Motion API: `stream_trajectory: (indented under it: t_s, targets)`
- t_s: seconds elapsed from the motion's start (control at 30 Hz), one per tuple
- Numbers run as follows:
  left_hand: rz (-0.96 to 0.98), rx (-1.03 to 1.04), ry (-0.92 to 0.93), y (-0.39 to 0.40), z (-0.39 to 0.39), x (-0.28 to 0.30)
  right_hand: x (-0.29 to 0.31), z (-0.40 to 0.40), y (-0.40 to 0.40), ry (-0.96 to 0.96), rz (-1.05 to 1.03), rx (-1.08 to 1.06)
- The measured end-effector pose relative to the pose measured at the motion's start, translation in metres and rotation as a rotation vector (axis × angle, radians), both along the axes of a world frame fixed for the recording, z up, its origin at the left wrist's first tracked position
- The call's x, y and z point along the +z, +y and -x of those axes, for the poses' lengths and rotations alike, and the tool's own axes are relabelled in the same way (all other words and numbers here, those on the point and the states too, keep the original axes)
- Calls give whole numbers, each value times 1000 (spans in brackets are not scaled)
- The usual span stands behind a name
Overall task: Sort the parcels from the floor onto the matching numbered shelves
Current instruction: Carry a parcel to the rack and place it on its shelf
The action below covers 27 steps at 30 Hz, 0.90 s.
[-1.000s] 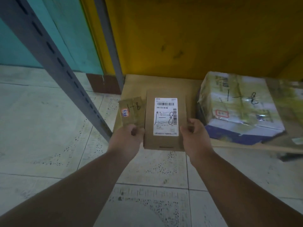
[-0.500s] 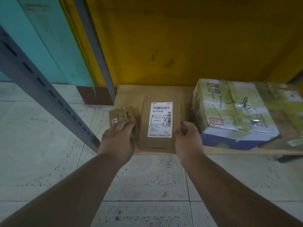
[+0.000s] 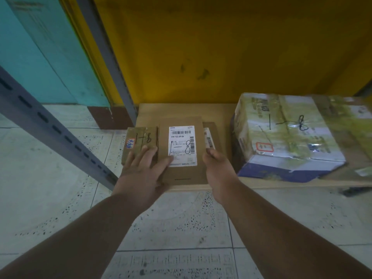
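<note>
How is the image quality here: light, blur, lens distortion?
Head view: dim, with a yellow-green cast; the wrapped box at right is smeared by motion blur; the flat parcel has a label that reads sharply; the shelf upright leans from wide-angle distortion.

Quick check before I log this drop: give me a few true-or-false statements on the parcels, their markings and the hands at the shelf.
1. The flat cardboard parcel has 1-8 handwritten on its white label. True.
2. The left hand rests on the small taped parcel. True.
3. The right hand touches the large wrapped box. False: it is at the flat parcel's right edge.
4. The large wrapped box is marked 2-5. False: it reads 1-8.
5. The parcels lie on the floor tiles. False: they sit on the shelf board.
</note>
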<state>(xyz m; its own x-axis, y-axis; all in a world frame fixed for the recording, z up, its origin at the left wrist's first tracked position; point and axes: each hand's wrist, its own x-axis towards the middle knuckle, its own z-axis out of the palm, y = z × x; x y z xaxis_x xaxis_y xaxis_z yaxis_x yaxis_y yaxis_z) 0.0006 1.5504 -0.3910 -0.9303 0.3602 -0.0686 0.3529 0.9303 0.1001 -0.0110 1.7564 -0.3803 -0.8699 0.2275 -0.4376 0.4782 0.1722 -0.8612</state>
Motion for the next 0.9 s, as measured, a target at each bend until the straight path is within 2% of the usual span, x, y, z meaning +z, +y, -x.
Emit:
stream_trajectory:
  t_s: [0.13, 0.33, 0.43, 0.63, 0.9]
  targets:
    - [-62, 37, 108, 0, 8, -6, -11, -20, 11, 167, -306, 182]
    - [234, -2, -30, 22, 1, -9, -19, -28, 27, 201, -720, 589]
    - [280, 55, -18, 31, 4, -10, -19, -26, 32, 206, -904, 740]
    - [293, 83, 11, 38, 6, -12, -30, -11, 22, 213, -1122, 656]
    - [311, 83, 11, 41, 9, -14, -23, 6, 57, 133, -1079, 556]
